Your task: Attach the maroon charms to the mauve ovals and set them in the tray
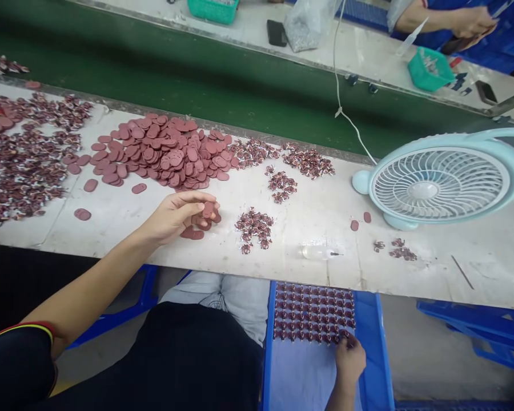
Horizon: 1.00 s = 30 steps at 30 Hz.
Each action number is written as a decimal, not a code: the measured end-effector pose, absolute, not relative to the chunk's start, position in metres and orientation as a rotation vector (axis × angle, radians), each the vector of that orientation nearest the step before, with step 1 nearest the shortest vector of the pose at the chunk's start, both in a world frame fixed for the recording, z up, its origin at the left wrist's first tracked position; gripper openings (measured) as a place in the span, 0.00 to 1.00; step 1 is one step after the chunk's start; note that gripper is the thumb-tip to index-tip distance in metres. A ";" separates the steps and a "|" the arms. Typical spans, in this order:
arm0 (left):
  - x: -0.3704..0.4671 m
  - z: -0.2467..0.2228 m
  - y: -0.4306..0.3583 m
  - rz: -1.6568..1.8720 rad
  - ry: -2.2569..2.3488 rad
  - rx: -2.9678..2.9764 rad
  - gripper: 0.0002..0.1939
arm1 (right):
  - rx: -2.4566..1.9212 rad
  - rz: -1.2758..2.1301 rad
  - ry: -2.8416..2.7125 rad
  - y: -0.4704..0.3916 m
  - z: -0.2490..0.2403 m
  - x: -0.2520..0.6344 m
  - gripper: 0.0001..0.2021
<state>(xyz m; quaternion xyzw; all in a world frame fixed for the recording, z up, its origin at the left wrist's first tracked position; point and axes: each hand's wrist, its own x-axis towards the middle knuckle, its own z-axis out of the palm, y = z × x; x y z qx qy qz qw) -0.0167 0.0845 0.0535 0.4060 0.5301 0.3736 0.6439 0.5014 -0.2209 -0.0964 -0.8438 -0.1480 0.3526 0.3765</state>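
Observation:
My left hand point(171, 218) is above the white table, pinching a flat reddish-brown oval disc point(208, 209) between thumb and fingers. Several more oval discs point(192, 233) lie just beneath it. Low on the right, my right hand point(351, 358) reaches into a blue tray point(384, 365). Its fingertips close around a small dark red piece point(346, 337) at the right end of the nearest row. Neat rows of small dark red assembled pieces point(313, 311) fill the tray's far part. A loose cluster of similar small pieces point(254, 227) sits right of my left hand.
A big heap of oval discs point(167, 149) and piles of small parts point(23, 165) cover the table's left side. A needle-tipped bottle point(319, 253) lies near the front edge. At right stands a light blue fan point(441, 180). Across the green gap, a co-worker's hands point(473, 25) are busy.

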 end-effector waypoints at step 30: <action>0.047 0.039 -0.009 0.759 0.651 0.338 0.15 | 0.082 1.865 0.412 -0.012 0.010 0.326 0.28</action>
